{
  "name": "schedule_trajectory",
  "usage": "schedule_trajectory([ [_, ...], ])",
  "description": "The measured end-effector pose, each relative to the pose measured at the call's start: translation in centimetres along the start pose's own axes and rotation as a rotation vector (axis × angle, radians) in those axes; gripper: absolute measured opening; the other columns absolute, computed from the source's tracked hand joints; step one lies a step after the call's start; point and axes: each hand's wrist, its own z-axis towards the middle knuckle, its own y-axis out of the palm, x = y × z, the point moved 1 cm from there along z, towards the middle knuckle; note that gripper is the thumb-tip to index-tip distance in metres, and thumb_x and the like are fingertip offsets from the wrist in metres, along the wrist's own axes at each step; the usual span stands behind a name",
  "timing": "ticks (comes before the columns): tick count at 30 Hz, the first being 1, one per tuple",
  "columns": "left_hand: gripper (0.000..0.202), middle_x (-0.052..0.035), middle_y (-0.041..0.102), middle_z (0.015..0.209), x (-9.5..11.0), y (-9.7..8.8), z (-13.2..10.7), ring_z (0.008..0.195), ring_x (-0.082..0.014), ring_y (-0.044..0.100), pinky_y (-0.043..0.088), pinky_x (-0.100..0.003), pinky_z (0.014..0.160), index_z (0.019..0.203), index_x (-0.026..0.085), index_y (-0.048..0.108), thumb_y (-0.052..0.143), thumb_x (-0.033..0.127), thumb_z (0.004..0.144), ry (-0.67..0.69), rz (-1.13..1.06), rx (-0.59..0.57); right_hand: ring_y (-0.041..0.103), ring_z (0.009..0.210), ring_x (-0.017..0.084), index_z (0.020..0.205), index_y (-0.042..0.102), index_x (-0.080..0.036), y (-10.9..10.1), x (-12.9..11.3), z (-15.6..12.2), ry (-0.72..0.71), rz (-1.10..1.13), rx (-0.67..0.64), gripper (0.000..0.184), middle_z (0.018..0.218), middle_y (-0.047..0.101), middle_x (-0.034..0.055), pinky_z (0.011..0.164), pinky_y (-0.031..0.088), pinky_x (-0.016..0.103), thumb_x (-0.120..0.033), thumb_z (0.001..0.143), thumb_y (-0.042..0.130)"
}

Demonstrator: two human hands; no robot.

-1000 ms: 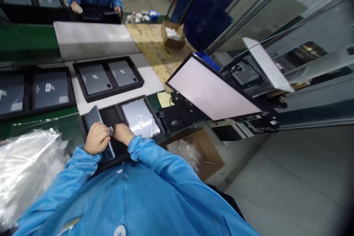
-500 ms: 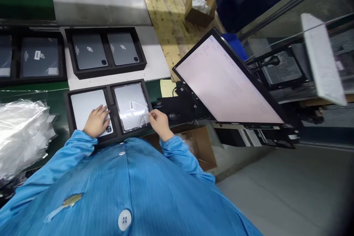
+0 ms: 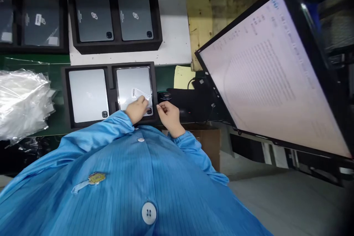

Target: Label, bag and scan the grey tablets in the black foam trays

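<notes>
A black foam tray (image 3: 112,97) in front of me holds two silver tablets, backs up. The left tablet (image 3: 87,94) lies bare in its slot. The right tablet (image 3: 125,77) carries a clear plastic bag (image 3: 142,92) with a small barcode label. Over this tablet's lower part, my left hand (image 3: 136,110) is closed with bent fingers at the creased plastic. Just off the tray's right edge, my right hand (image 3: 170,118) is closed in a pinch; whatever is between its fingertips is too small to make out.
Behind stands another foam tray (image 3: 114,42) with two dark tablets; a similar tray (image 3: 64,25) is at far left. A pile of clear plastic bags (image 3: 23,103) lies left. To the right are a yellow note (image 3: 184,76), a mouse (image 3: 184,113) and a large tilted monitor (image 3: 265,66).
My left hand has moved right, from lying on the left tablet to the plastic on the right one. My right hand has shifted slightly right, off the bag's corner. The view has turned.
</notes>
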Motion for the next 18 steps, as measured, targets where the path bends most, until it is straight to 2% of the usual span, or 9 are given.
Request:
schedule_trajectory([
  [2, 0.021, -0.0154, 0.062, 0.125, -2.8, -0.6, -1.2, 0.113, -0.0283, 0.066, 0.057, -0.04, 0.095, 0.113, 0.017, 0.062, 0.056, 0.033, 0.101, -0.083, -0.28, 0.174, 0.064, 0.064, 0.018, 0.081, 0.066, -0.022, 0.6, 0.0, 0.7, 0.008, 0.042, -0.038, 0.021, 0.073, 0.07, 0.0028, 0.064, 0.052, 0.03, -0.04, 0.091, 0.062],
  [3, 0.023, -0.0145, 0.064, 0.124, -4.2, -0.9, -1.9, 0.114, -0.0276, 0.066, 0.059, -0.04, 0.095, 0.113, 0.018, 0.062, 0.055, 0.036, 0.101, -0.138, -0.456, 0.27, 0.065, 0.066, 0.018, 0.082, 0.066, -0.022, 1.1, 0.0, 1.1, 0.014, 0.07, -0.066, 0.018, 0.075, 0.071, 0.003, 0.065, 0.053, 0.03, -0.038, 0.091, 0.063],
  [5, 0.032, -0.0134, 0.065, 0.13, -6.5, -1.5, -3.6, 0.116, -0.0271, 0.068, 0.063, -0.038, 0.086, 0.116, 0.02, 0.059, 0.057, 0.047, 0.099, -0.239, -0.807, 0.417, 0.068, 0.069, 0.018, 0.086, 0.066, -0.022, 2.7, -0.2, 2.2, 0.028, 0.13, -0.142, 0.013, 0.08, 0.073, 0.0033, 0.067, 0.055, 0.03, -0.035, 0.089, 0.065],
  [7, 0.042, -0.0137, 0.063, 0.139, -7.7, -1.9, -5.0, 0.117, -0.0274, 0.069, 0.065, -0.034, 0.075, 0.112, 0.02, 0.057, 0.062, 0.058, 0.095, -0.304, -1.053, 0.485, 0.071, 0.075, 0.018, 0.089, 0.066, -0.023, 4.8, -0.4, 3.5, 0.052, 0.185, -0.207, 0.008, 0.087, 0.075, 0.0033, 0.071, 0.057, 0.03, -0.03, 0.086, 0.068],
  [10, 0.05, -0.015, 0.06, 0.143, -7.6, -2.2, -6.1, 0.119, -0.0278, 0.07, 0.066, -0.033, 0.075, 0.101, 0.02, 0.053, 0.07, 0.065, 0.088, -0.327, -1.162, 0.534, 0.073, 0.081, 0.018, 0.093, 0.062, -0.023, 8.1, -0.7, 5.6, 0.139, 0.206, -0.225, 0.011, 0.091, 0.075, 0.0028, 0.077, 0.058, 0.031, -0.027, 0.085, 0.07],
  [14, 0.052, -0.0156, 0.065, 0.137, -7.0, -1.7, -5.8, 0.114, -0.0269, 0.073, 0.065, -0.036, 0.08, 0.092, 0.019, 0.047, 0.074, 0.063, 0.084, -0.329, -1.215, 0.533, 0.073, 0.079, 0.02, 0.093, 0.06, -0.023, 10.9, -0.8, 8.0, 0.233, 0.153, -0.182, 0.019, 0.079, 0.071, -0.0005, 0.077, 0.058, 0.033, -0.026, 0.081, 0.074],
  [16, 0.048, -0.0136, 0.069, 0.129, -7.9, -2.1, -6.1, 0.112, -0.0267, 0.073, 0.064, -0.038, 0.084, 0.091, 0.02, 0.045, 0.075, 0.057, 0.084, -0.367, -1.308, 0.539, 0.072, 0.077, 0.019, 0.091, 0.061, -0.023, 11.5, -0.8, 8.6, 0.237, 0.15, -0.164, 0.02, 0.076, 0.07, -0.0021, 0.077, 0.058, 0.032, -0.018, 0.076, 0.073],
  [18, 0.037, -0.0113, 0.071, 0.124, -10.0, -3.9, -7.3, 0.114, -0.0255, 0.073, 0.063, -0.039, 0.09, 0.093, 0.021, 0.046, 0.069, 0.049, 0.089, -0.459, -1.406, 0.647, 0.07, 0.071, 0.018, 0.089, 0.061, -0.022, 11.5, -0.8, 8.8, 0.259, 0.175, -0.153, 0.021, 0.074, 0.07, -0.003, 0.073, 0.057, 0.031, -0.014, 0.073, 0.071],
])
